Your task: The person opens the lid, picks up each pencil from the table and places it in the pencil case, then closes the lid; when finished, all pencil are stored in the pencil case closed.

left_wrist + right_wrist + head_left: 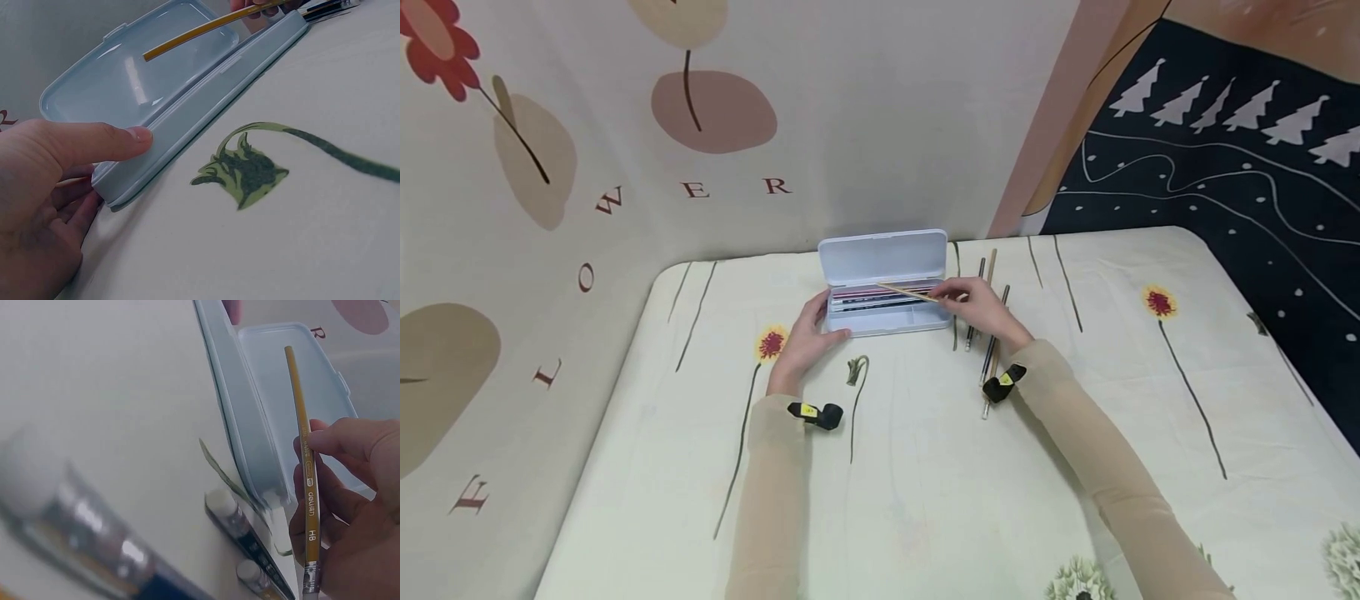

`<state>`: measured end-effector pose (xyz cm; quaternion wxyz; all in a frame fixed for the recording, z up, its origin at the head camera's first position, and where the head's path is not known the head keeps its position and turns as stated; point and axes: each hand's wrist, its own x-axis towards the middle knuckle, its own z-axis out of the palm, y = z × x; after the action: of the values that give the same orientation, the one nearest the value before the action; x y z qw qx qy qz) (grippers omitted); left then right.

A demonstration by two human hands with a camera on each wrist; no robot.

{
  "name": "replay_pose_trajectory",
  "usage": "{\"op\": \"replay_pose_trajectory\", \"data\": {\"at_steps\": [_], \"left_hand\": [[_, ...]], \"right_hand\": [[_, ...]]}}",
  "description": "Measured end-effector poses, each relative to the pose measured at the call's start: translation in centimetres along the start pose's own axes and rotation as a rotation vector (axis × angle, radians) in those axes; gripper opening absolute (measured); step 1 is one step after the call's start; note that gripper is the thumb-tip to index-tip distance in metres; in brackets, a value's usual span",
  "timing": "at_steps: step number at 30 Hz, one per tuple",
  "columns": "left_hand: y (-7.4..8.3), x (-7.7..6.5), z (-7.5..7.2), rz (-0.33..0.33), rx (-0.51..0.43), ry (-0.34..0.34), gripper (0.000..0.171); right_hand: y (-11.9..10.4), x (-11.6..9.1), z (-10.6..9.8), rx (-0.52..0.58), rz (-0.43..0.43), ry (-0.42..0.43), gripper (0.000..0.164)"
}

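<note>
A pale blue pencil case (883, 260) stands with its lid raised at the table's far side. Several pencils (861, 303), some dark and some reddish, lie inside. My left hand (803, 343) holds the case's left end; in the left wrist view the thumb (119, 142) presses the front wall while the other fingers go round the corner. Above the case's right half, my right hand (973, 305) pinches a yellow HB pencil (310, 494) between thumb and fingers. That pencil points left over the case, its eraser end by the palm.
Right of the case, several loose pencils, among them a dark pencil (998, 325), lie on the flowered tablecloth (910, 467), partly under my right forearm. White eraser ends (222, 501) show in the right wrist view. A printed curtain (910, 150) hangs close behind the case.
</note>
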<state>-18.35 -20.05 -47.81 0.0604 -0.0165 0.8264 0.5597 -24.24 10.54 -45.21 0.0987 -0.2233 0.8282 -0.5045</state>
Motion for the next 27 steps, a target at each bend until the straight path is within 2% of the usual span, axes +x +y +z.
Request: {"op": "replay_pose_trajectory", "data": {"at_steps": [8,13,22,27], "left_hand": [[0.1,0.0,0.0,0.0,-0.003,0.003,0.083],[0.2,0.0,0.0,-0.004,0.0,0.001,0.083],[0.0,0.1,0.0,-0.01,0.001,-0.002,0.083],[-0.1,0.2,0.0,-0.005,-0.002,-0.003,0.083]], "right_hand": [[-0.5,1.1,1.0,-0.022,-0.003,-0.03,0.019],[-1.0,1.8,1.4,-0.054,-0.025,-0.04,0.019],[-1.6,3.2,2.6,-0.025,-0.079,-0.068,0.017],[-1.7,4.0,3.5,-0.062,-0.1,-0.098,0.018]]}}
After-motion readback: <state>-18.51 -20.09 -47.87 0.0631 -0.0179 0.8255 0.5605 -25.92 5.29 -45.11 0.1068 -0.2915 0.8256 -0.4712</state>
